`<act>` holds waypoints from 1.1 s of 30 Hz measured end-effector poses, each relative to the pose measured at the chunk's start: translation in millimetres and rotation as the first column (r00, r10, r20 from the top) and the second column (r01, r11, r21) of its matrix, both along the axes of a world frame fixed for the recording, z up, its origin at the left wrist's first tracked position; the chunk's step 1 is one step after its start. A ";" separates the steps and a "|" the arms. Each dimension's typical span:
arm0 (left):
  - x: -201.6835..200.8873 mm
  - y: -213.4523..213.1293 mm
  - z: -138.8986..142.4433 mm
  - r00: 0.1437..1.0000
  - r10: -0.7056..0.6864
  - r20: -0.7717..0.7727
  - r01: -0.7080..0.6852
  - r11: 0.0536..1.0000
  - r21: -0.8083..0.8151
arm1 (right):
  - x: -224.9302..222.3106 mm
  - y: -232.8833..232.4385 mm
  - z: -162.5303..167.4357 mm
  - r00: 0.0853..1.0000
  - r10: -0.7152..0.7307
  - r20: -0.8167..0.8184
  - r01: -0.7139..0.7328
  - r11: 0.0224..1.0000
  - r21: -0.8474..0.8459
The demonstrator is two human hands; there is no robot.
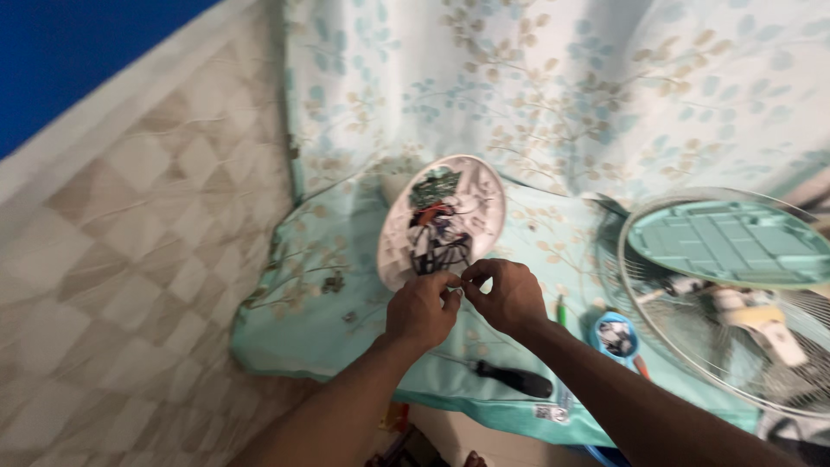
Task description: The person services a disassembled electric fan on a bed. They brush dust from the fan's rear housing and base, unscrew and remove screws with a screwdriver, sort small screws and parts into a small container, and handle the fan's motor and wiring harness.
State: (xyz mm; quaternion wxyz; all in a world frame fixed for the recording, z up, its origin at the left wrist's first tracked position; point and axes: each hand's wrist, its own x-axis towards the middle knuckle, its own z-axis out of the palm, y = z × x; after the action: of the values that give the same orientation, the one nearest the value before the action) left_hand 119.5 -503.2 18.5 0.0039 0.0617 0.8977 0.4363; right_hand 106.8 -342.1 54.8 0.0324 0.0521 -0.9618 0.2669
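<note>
- Head view: floor (130, 259) of beige checkered tiles, blurred by camera motion; it fills the side left of the white round housing (443, 220).
- Blue wall (69, 52) with a pale skirting strip, far upper left of the housing.
- Floral cloth (553, 95), pale teal with tan leaf print, hangs behind the housing and spreads under it; it covers a low padded surface, and I cannot tell whether that is a bed or a cushion.
- The housing stands tilted on the cloth, open face toward the camera, showing a green circuit board at the top and a bundle of black, white and red wires (437, 242) below.
- Left hand (421, 310) just below the housing, grip clenched: fingertips pinched on something small at the wire ends; too small to say exactly what.
- Right hand (510, 297) touching the left at the fingertips, grip also pinched shut on the same wire ends, just beneath the housing's lower rim.
- Both forearms come in from the bottom edge.
- Black-handled screwdriver (510, 379) lies on the cloth, below the housing and between the two forearms.
- Small blue round cup (614, 335) holding small dark parts, lower right of the housing, near the right forearm.
- Wire fan guard (692, 346) with a teal ribbed plate (735, 242) resting on it, well right of the housing.
</note>
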 end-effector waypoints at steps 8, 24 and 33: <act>26.7 -92.0 4.2 0.986 0.169 0.016 -0.168 0.985 -0.037 | -2.0 -90.0 -13.4 0.969 0.238 -0.059 -0.243 0.964 -0.104; 43.9 -175.1 -5.6 0.940 0.318 0.126 -0.280 0.927 -0.247 | 7.6 -173.8 -34.8 0.950 0.312 0.032 -0.312 0.950 -0.005; 27.6 -186.1 -22.8 0.948 0.270 0.169 -0.225 0.943 -0.244 | -2.0 -192.7 -46.9 0.947 0.256 0.194 -0.290 0.941 0.175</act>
State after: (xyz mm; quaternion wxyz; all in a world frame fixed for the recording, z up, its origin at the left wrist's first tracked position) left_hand 147.1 -689.4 -4.3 0.0458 -0.0970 0.9364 0.3342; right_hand 104.8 -534.8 7.9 -0.0917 0.1657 -0.9664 0.1737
